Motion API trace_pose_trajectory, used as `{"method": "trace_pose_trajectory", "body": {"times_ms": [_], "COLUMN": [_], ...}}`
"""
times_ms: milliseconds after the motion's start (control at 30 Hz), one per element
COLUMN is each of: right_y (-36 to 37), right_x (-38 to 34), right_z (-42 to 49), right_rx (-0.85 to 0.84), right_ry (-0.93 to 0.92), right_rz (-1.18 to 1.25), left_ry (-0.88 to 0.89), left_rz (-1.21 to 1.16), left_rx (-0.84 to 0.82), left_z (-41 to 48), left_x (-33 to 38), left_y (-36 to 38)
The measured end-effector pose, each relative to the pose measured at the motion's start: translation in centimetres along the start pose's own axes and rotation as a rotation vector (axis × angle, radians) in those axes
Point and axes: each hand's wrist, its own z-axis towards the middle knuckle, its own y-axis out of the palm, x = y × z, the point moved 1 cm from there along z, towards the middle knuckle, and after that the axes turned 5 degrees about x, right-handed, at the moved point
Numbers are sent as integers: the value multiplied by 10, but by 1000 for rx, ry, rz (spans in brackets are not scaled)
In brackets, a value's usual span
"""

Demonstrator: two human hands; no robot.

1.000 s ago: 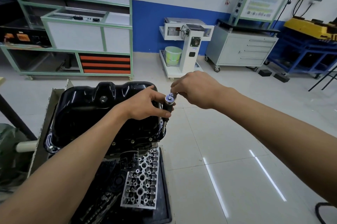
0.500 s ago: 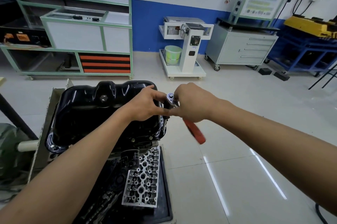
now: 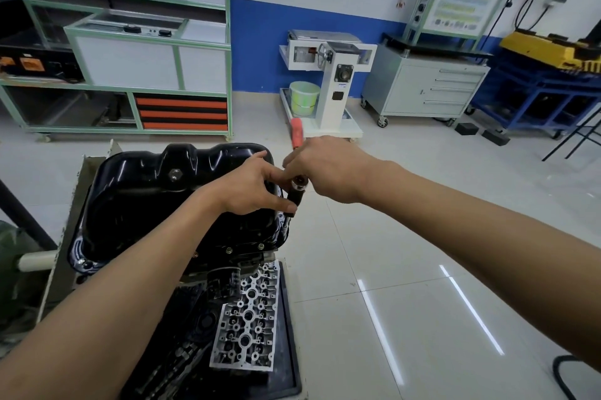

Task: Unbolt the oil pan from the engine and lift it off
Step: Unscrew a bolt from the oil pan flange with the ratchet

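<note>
Gripping 1 ratchet (image 3: 298, 186): L hand (image 3: 250, 188), R hand (image 3: 328, 168); 1 oil pan (image 3: 156, 204).

The black pressed-metal oil pan (image 3: 156, 204) is painted to a wet-looking gloss that throws reflections. Its small flange bolts (image 3: 228, 249) are duller bare metal. The grey cast-metal cylinder head (image 3: 250, 318) is matt and unpainted, and its face is machined flat. The orange-handled ratchet wrench (image 3: 299, 184) has a bright polished metal head and a smooth handle, plastic by its look. The black extension bar (image 3: 293, 201) is matt. The white floor tiles (image 3: 422, 253) are glossy and mirror the lights.
</note>
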Motion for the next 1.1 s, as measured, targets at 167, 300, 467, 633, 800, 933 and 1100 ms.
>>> {"method": "trace_pose_trajectory", "body": {"times_ms": [167, 300, 467, 633, 800, 933, 1100], "right_y": [3, 4, 11, 17, 6, 2, 0], "right_x": [1, 5, 2, 2, 5, 6, 6], "right_z": [-2, -5, -3, -4, -9, -6, 0], "right_rx": [-43, -62, 12, -15, -137, -108, -8], "right_ry": [-33, 155, 426, 505, 432, 286, 128], "right_rz": [3, -32, 349, 560, 601, 404, 28], "left_ry": [3, 32, 54, 43, 18, -15, -36], "left_rz": [-2, -50, -80, -107, -80, -26, -18], "left_rx": [18, 54, 91, 105, 90, 80, 87], "left_z": [-2, -3, -6, -8, -8, -8, -6], "left_x": [2, 6, 8, 14, 13, 11, 10], "left_y": [0, 2, 4, 4, 6, 7, 7]}}
